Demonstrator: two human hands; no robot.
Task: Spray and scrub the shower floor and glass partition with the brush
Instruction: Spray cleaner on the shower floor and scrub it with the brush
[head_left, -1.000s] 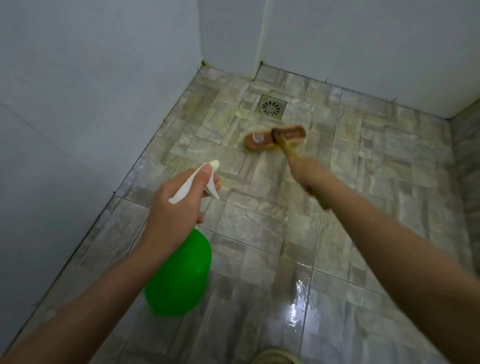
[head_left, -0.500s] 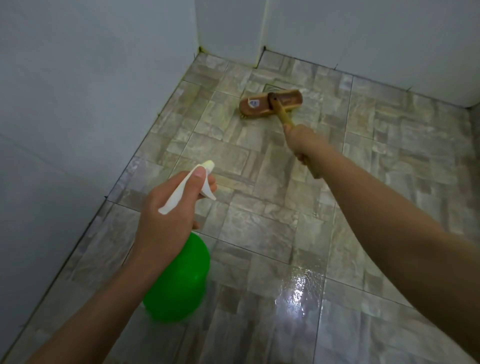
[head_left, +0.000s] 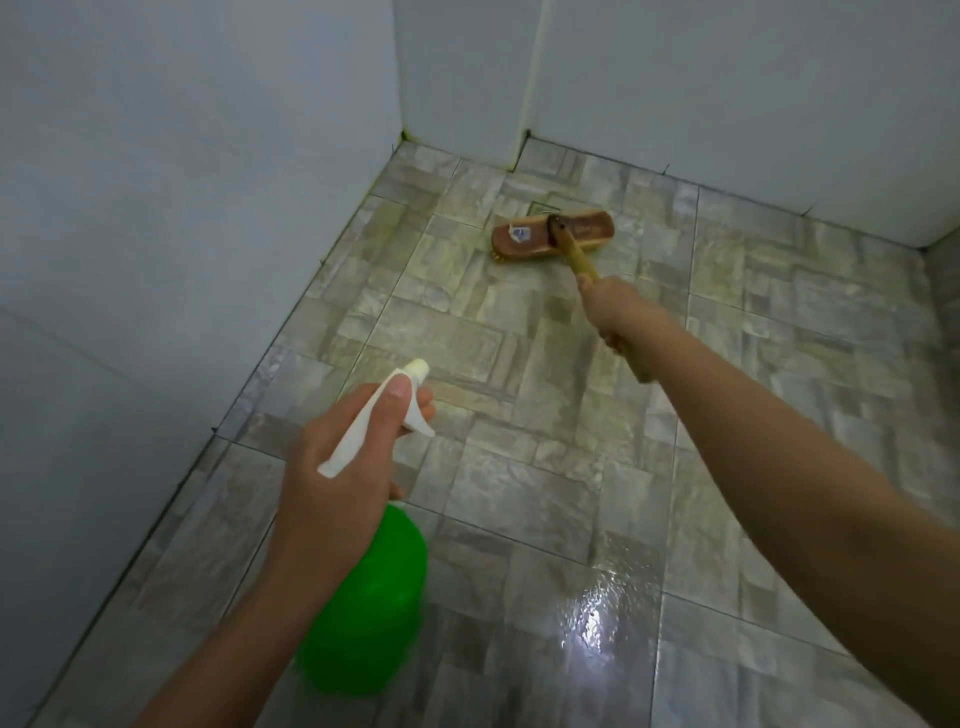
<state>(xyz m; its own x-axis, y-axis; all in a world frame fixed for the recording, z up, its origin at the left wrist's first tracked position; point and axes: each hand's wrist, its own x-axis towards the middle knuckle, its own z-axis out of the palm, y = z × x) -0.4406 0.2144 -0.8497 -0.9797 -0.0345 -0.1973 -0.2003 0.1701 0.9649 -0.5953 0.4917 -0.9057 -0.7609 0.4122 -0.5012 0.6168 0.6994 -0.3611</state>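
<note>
My right hand (head_left: 615, 306) grips the yellow wooden handle of a scrub brush (head_left: 552, 236). The brush's brown head lies flat on the grey tiled shower floor (head_left: 519, 483), just in front of the floor drain (head_left: 545, 208), most of which it hides. My left hand (head_left: 343, 467) holds a green spray bottle (head_left: 369, 608) by its neck, thumb along the white trigger head, nozzle pointing toward the floor ahead. The bottle hangs above the tiles at lower left.
Pale walls (head_left: 156, 234) close in on the left and at the back, meeting in a corner at the top centre. A wet, shiny patch (head_left: 592, 618) glistens on the tiles at the bottom centre.
The brush head slid away from me, from in front of the drain onto it. My left hand with the bottle stayed about where it was.
</note>
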